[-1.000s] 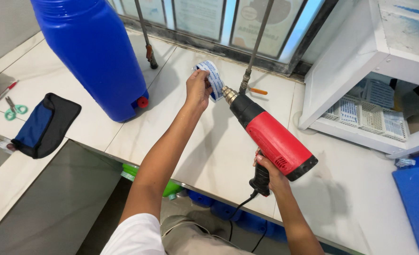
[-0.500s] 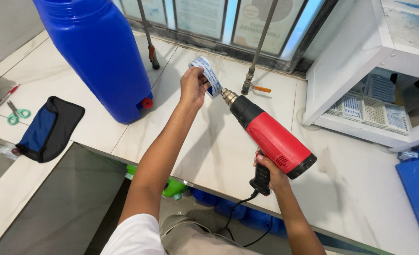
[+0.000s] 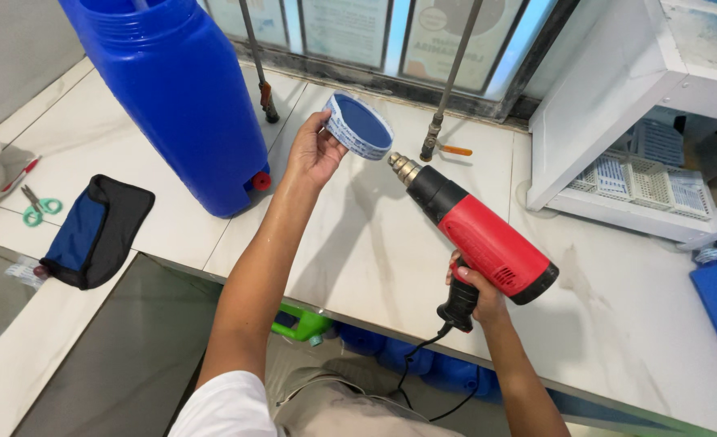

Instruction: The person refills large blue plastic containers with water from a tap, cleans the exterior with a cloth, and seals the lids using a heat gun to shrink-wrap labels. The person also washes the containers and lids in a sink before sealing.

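My left hand (image 3: 314,150) holds a round blue cap (image 3: 360,125) with a white printed band around its rim, raised above the white counter (image 3: 374,251) and tilted so its blue face shows. My right hand (image 3: 475,295) grips the black handle of a red and black heat gun (image 3: 475,229). The gun's metal nozzle (image 3: 403,167) points up and to the left, just below and beside the cap, a short gap away. A black cord drops from the handle over the counter's front edge.
A large blue water container (image 3: 176,89) with a red tap stands at the back left. A dark blue pouch (image 3: 95,231) and green-handled scissors (image 3: 39,209) lie at the left. A white shelf unit (image 3: 617,105) with small baskets stands at the right. Two metal rods rise by the window.
My left hand has turned the cap so its blue face shows. The cap now sits slightly farther from the heat gun's nozzle. The view has shifted a little.
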